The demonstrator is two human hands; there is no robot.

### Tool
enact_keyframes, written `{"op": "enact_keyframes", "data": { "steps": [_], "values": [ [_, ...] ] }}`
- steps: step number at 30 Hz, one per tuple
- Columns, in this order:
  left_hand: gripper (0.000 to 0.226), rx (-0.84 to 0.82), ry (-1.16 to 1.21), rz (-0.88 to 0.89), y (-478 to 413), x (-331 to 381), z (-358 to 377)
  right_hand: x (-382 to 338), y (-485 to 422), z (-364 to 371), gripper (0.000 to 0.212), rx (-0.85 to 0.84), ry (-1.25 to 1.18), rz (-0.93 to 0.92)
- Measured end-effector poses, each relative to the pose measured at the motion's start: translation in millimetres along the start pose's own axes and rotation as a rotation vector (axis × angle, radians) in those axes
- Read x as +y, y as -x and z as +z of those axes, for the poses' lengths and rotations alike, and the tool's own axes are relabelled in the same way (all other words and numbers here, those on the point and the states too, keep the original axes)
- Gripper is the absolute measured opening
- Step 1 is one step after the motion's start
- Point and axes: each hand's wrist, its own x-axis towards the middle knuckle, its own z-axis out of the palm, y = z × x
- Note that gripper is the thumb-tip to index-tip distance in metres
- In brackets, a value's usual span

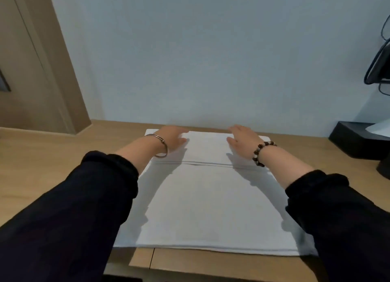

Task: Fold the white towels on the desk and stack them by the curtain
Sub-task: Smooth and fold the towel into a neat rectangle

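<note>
The towel [211, 203] lies flat on the desk [42, 155], its far edge by the wall [211, 60]. Left hand [172, 141] and right hand [242, 139] press it open-palmed (gripping nothing). Best to smooth outward evenly before folding, corners matched.

A white towel [211, 201] lies flat on the wooden counter [42, 155], spread from just short of the front edge back to near the wall. Its far part is folded over toward the person, and the hemmed edge of this flap runs straight across the cloth. The near edge shows stacked layers. The surface looks smooth.
</note>
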Motion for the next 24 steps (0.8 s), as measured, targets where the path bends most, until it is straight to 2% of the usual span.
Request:
{"op": "enact_keyframes", "data": {
  "steps": [3,6,8,11,13,14,16,17,19,21,24],
  "values": [
    [0.044,-0.076,-0.113,0.065,-41.5,-14.2,15.2,22.2,-33.9,22.5,0.051,-0.149,0.032,0.000],
    [0.060,-0.156,-0.060,-0.009,-56.4,-47.7,20.0,52.1,-46.7,34.2,0.061,-0.296,0.124,0.047],
    [0.064,-0.191,0.007,-0.059,-61.3,-69.8,18.9,63.2,-52.6,33.2,0.063,-0.349,0.101,0.020],
    [0.067,-0.240,-0.074,-0.079,-68.4,-85.6,9.7,64.3,-63.3,19.3,0.067,-0.398,0.072,-0.032],
    [0.070,-0.290,-0.137,-0.095,-71.1,-85.3,1.5,62.1,-71.5,7.3,0.068,-0.444,0.107,0.017],
    [0.068,-0.308,-0.180,-0.106,-71.6,-82.8,-1.9,60.3,-74.9,1.3,0.067,-0.479,0.152,0.059],
    [0.047,-0.306,-0.245,-0.124,-72.6,-77.5,-7.6,55.4,-78.4,-9.3,0.060,-0.513,0.260,0.107],
    [0.037,-0.287,-0.260,-0.130,-71.7,-73.6,-10.9,52.8,-79.1,-13.6,0.054,-0.498,0.286,0.110],
    [0.030,-0.205,-0.291,-0.139,-66.8,-66.2,-21.2,47.7,-77.9,-24.0,0.041,-0.391,0.263,0.118],
    [0.029,-0.015,-0.352,-0.129,-57.6,-63.7,-35.9,42.5,-72.3,-36.0,0.028,-0.170,0.242,0.123],
    [0.023,0.343,-0.396,-0.057,-33.0,-61.2,-54.2,36.5,-56.3,-53.5,0.017,0.223,0.346,0.061]
  ]
}}
